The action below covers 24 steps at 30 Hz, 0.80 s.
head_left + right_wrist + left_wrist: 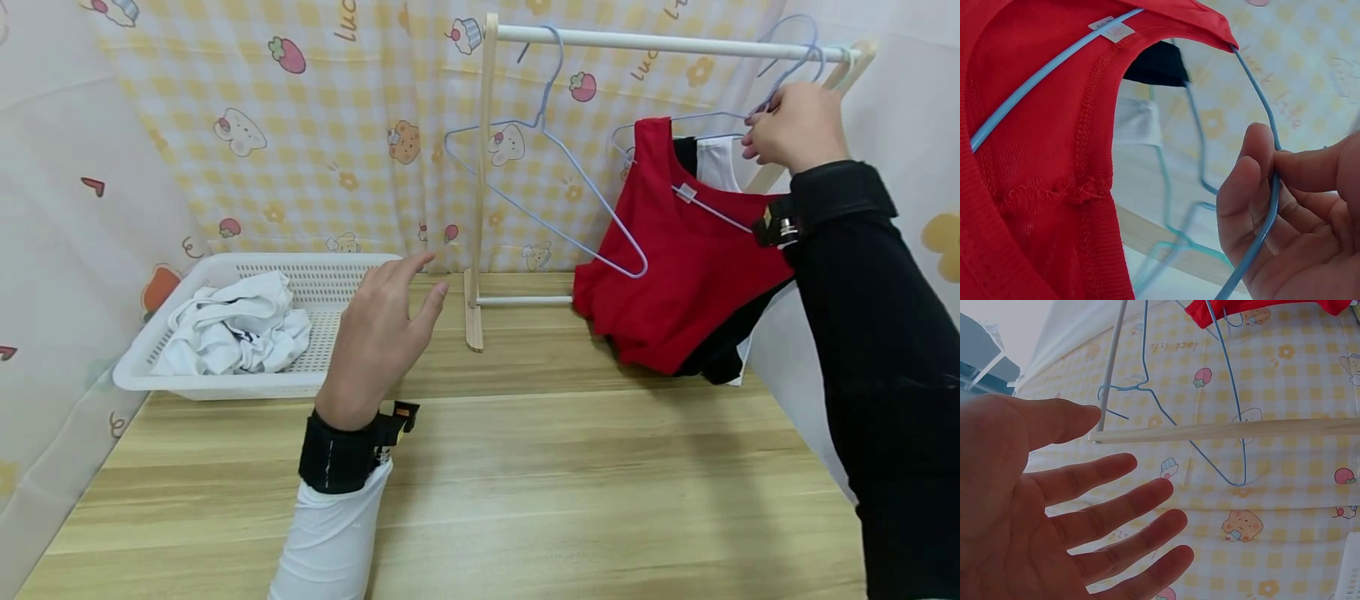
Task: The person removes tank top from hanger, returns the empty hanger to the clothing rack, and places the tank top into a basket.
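Note:
In the head view my right hand [802,129] is raised at the rack's right end. It pinches the light blue wire hanger [1257,86] below its hook, between thumb and fingers. A red sleeveless top [690,275] hangs on that hanger, its neckline label showing. Behind it are a black garment [731,354] and a white garment [718,158], mostly hidden. My left hand [378,337] hovers by the basket's right end, fingers spread and holding nothing. A bare blue hanger [542,119] hangs from the rack's left part.
The rack has a white rail [675,43] and a wooden left post [483,167]. A white perforated basket [225,385] on the left holds crumpled white clothing [232,333]. Both stand on a wooden tabletop [525,500], with a checked curtain [337,167] behind.

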Each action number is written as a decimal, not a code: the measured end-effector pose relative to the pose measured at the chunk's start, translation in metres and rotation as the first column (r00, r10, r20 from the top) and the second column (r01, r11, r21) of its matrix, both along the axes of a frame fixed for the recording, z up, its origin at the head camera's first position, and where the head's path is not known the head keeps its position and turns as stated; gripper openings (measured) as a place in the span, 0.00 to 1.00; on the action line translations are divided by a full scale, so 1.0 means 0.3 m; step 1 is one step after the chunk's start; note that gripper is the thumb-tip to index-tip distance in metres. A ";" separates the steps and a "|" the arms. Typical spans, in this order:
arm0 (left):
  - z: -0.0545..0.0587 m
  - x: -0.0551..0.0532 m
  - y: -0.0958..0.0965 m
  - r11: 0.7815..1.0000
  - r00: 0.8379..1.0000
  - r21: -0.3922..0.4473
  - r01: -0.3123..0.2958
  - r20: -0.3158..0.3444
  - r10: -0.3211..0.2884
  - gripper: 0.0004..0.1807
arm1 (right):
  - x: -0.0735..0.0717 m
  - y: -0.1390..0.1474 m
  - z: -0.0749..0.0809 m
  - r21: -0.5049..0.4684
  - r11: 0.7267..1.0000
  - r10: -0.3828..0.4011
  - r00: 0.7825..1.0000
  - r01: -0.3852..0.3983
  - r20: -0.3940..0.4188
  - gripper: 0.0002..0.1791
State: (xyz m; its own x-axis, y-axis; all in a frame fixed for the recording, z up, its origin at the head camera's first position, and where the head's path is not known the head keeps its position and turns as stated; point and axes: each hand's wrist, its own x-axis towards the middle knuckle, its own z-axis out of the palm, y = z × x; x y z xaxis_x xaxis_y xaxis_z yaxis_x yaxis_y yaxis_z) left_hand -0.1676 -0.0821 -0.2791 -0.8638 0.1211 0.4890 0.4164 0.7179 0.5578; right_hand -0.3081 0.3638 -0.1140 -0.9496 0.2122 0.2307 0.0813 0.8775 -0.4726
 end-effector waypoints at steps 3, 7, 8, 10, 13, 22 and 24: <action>0.000 0.000 0.000 1.000 1.000 0.001 -0.003 0.000 0.003 0.26 | 0.027 -0.006 0.023 -0.003 1.000 0.008 1.000 -0.008 -0.026 0.27; -0.001 -0.001 0.001 1.000 1.000 0.006 -0.002 -0.002 0.002 0.26 | 0.081 -0.015 0.042 0.001 1.000 0.009 0.999 -0.009 -0.054 0.29; -0.001 -0.001 0.002 1.000 1.000 0.008 -0.001 0.001 0.001 0.26 | 0.098 -0.018 0.042 0.009 1.000 0.008 0.998 -0.007 -0.060 0.29; 0.000 -0.001 0.006 1.000 1.000 0.013 0.002 0.007 -0.002 0.26 | 0.134 -0.023 0.037 0.022 1.000 0.006 0.997 -0.004 -0.074 0.30; 0.003 -0.002 0.010 1.000 1.000 0.019 0.005 0.007 -0.006 0.27 | 0.195 -0.027 0.017 0.063 0.998 0.009 0.995 -0.003 -0.098 0.30; 0.009 -0.007 0.017 1.000 1.000 0.025 0.016 0.015 -0.017 0.27 | 0.348 0.000 -0.123 0.201 0.979 0.062 0.990 -0.035 -0.130 0.25; 0.010 -0.007 0.018 0.999 1.000 0.026 0.018 0.019 -0.019 0.27 | 0.369 0.003 -0.160 0.211 0.976 0.085 0.990 -0.059 -0.112 0.23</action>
